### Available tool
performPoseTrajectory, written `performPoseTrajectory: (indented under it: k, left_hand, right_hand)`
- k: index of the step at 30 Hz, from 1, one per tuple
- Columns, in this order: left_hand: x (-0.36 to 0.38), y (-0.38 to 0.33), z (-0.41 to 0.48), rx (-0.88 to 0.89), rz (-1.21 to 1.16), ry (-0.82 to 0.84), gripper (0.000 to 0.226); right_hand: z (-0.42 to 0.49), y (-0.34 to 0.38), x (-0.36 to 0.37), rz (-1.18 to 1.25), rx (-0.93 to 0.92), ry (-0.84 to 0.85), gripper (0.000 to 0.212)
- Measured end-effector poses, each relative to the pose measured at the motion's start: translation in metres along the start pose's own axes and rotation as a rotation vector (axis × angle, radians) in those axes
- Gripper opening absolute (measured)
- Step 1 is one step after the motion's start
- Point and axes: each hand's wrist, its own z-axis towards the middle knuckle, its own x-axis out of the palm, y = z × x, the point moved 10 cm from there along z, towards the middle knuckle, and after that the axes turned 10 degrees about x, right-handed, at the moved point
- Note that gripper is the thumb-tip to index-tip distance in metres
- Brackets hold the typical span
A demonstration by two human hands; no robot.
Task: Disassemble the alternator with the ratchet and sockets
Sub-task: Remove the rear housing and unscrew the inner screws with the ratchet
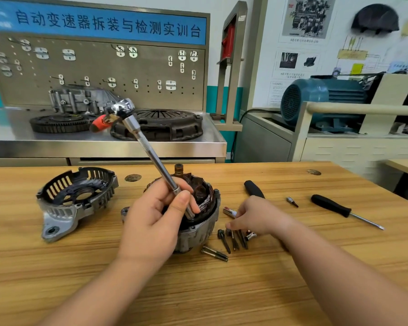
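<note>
Over the grey metal alternator body (198, 231), the left grip (156, 220) clasps a chrome ratchet extension bar (151, 154); right of it, the right grip (257, 215), closure unclear, meets dark bolts (224, 242).

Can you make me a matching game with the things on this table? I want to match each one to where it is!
Things
1 ratchet with extension bar
2 end cover
3 long screwdriver
4 bolts

Places
A far right on the table
B gripped in the left hand
C left of the alternator body
D by the right hand's fingertips

Pairs: 1-B, 2-C, 3-A, 4-D
</note>
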Motion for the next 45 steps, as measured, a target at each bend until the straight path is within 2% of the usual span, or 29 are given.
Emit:
performPoseTrajectory:
  k: [6, 9, 13, 16, 19, 22, 23, 25, 28, 30, 31, 34, 37, 40, 43, 45]
  left_hand:
    - [0.001, -0.001, 0.001, 0.012, 0.043, 0.038, 0.013]
    - [-0.001, 0.001, 0.002, -0.015, 0.048, 0.033, 0.02]
    - [-0.001, -0.001, 0.005, -0.054, 0.005, 0.051, 0.018]
    - [0.003, -0.007, 0.009, -0.072, 0.035, 0.104, 0.013]
    - [0.017, -0.016, 0.015, -0.042, 0.112, 0.22, 0.012]
    - [0.04, -0.021, 0.017, -0.047, 0.143, 0.376, 0.012]
    - [0.048, -0.021, 0.017, -0.058, 0.132, 0.422, 0.012]
    - [0.057, -0.022, 0.021, -0.075, 0.12, 0.447, 0.013]
    - [0.046, -0.023, 0.034, -0.039, 0.228, 0.319, 0.014]
    - [0.031, -0.024, 0.037, 0.026, 0.377, 0.222, 0.012]
    - [0.025, -0.027, 0.036, 0.079, 0.495, 0.202, 0.019]
    - [0.022, -0.024, 0.022, 0.22, 0.855, 0.261, 0.036]
    - [0.021, 0.0, 0.003, 0.216, 1.042, 0.327, 0.037]
    - [0.012, 0.017, -0.005, 0.253, 1.086, 0.335, 0.042]
    - [0.0, 0.024, -0.003, 0.277, 1.03, 0.314, 0.05]
    - [-0.006, 0.028, -0.002, 0.276, 0.992, 0.293, 0.047]
  right_hand:
    - [0.012, -0.001, 0.011, -0.037, 0.04, -0.005, 0.044]
    - [0.01, -0.003, 0.007, 0.022, 0.029, -0.033, 0.04]
    - [-0.012, 0.013, -0.025, 0.309, -0.11, -0.11, 0.033]
    - [-0.045, 0.041, -0.059, 0.669, -0.315, -0.127, 0.029]
    - [-0.08, 0.079, -0.079, 0.966, -0.539, 0.038, 0.047]
    - [-0.114, 0.123, -0.087, 1.232, -0.731, 0.392, 0.066]
    - [-0.122, 0.133, -0.092, 1.338, -0.768, 0.486, 0.07]
    - [-0.123, 0.138, -0.105, 1.554, -0.76, 0.548, 0.066]
    - [-0.105, 0.129, -0.119, 1.839, -0.673, 0.507, 0.058]
    - [-0.094, 0.122, -0.124, 1.979, -0.635, 0.464, 0.054]
    - [-0.089, 0.117, -0.126, 2.034, -0.62, 0.436, 0.051]
    - [-0.078, 0.098, -0.133, 2.095, -0.603, 0.309, 0.041]
    - [-0.07, 0.082, -0.136, 2.104, -0.607, 0.193, 0.039]
    - [-0.063, 0.073, -0.137, 2.091, -0.599, 0.126, 0.04]
    - [-0.059, 0.069, -0.138, 2.072, -0.618, 0.068, 0.041]
    - [-0.058, 0.069, -0.136, 2.053, -0.639, 0.04, 0.042]
